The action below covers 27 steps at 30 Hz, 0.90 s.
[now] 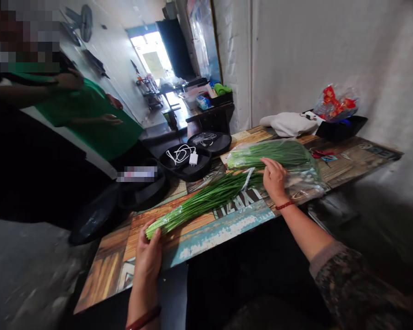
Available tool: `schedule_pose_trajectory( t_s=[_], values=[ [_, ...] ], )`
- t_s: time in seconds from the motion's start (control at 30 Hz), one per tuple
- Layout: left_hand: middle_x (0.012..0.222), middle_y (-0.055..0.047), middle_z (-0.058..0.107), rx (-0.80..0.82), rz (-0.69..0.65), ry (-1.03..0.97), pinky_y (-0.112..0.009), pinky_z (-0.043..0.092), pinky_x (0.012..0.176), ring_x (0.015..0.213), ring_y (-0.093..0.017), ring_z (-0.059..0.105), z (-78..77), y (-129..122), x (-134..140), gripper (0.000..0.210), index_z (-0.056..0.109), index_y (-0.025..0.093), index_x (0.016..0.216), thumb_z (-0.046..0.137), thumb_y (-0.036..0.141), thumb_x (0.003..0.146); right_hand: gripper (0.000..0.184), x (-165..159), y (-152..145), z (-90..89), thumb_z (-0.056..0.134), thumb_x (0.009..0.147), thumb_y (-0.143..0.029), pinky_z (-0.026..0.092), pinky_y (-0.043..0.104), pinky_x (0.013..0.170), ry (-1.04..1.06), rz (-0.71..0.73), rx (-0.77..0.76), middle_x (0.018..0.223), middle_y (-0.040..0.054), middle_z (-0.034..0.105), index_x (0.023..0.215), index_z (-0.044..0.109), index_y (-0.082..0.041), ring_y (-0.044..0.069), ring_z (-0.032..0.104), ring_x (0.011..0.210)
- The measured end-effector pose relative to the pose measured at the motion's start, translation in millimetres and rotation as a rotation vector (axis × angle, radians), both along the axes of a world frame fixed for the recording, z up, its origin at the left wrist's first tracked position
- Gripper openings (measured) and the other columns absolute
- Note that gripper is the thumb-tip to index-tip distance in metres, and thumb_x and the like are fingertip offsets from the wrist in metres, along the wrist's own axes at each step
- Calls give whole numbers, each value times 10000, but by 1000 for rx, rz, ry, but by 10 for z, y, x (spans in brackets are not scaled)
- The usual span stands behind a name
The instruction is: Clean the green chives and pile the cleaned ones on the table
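Wood-patterned table (pixel 223 236) with printed lettering (pixel 241 205)
Carries a bunch of long greens (pixel 201 200) set slantwise, a plastic bag of greens (pixel 278 152) by their tips, and, toward the right end, a small red item (pixel 321 153), a white cloth (pixel 291 124) and a black container (pixel 342 130).

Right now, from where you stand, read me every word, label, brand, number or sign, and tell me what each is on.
"R" and "Y": among the pale block letters on the multicoloured, patchwork wood-look tabletop; neighbouring characters are unclear.
Too blurred to read: the pale markings at the tabletop's right end.
Too small to read: the blue-and-white package in the background.
Pixelated, unreadable: the white rectangular patch at left.
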<state>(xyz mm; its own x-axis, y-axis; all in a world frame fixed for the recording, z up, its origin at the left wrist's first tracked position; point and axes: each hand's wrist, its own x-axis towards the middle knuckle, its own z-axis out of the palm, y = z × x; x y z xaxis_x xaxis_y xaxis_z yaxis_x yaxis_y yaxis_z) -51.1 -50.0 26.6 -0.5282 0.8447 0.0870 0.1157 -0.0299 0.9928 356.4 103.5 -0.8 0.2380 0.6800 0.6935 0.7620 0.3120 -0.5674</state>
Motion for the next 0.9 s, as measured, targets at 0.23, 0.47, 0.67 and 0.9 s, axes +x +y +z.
schedule_pose_trajectory(
  t_s=[0.23, 0.47, 0.67, 0.9],
  values=[
    [998, -4, 615, 171, -20, -295, -215, 494, 753, 832, -104, 594, -88, -72, 114, 559, 573, 231, 1147, 784, 344, 642, 654, -800, -699, 447, 591, 864, -382, 250, 481, 1141, -338, 469, 35, 1474, 82, 433, 1457, 350, -247, 274, 364, 1366],
    [1082, 6, 606, 432, -26, -288, -196, 453, 899, 956, -93, 583, 413, -521, 222, 525, 605, 272, 1129, 806, 241, 644, 976, -1478, -936, 570, 762, 717, -270, 184, 536, 1159, -502, 788, 25, 1526, 121, 340, 1510, 195, -222, 308, 309, 1401],
    [1335, -51, 547, 551, -71, -102, -371, 371, 1093, 1219, -204, 525, 880, -605, 340, 711, 453, 319, 1348, 769, 357, 712, 609, -1755, -1046, 742, 604, 778, -140, 375, 453, 1044, -243, 797, 65, 1297, 112, 578, 1363, 441, -184, 267, 523, 1190],
    [1490, -70, 412, 530, -199, -42, -414, 329, 1137, 1361, -267, 398, 810, -476, 833, 880, 390, 312, 1400, 814, 401, 634, 520, -2136, -1536, 1053, 530, 879, -321, 400, 415, 1056, 47, 940, 214, 1291, 79, 581, 1374, 398, -232, 228, 522, 1210]
  ],
)
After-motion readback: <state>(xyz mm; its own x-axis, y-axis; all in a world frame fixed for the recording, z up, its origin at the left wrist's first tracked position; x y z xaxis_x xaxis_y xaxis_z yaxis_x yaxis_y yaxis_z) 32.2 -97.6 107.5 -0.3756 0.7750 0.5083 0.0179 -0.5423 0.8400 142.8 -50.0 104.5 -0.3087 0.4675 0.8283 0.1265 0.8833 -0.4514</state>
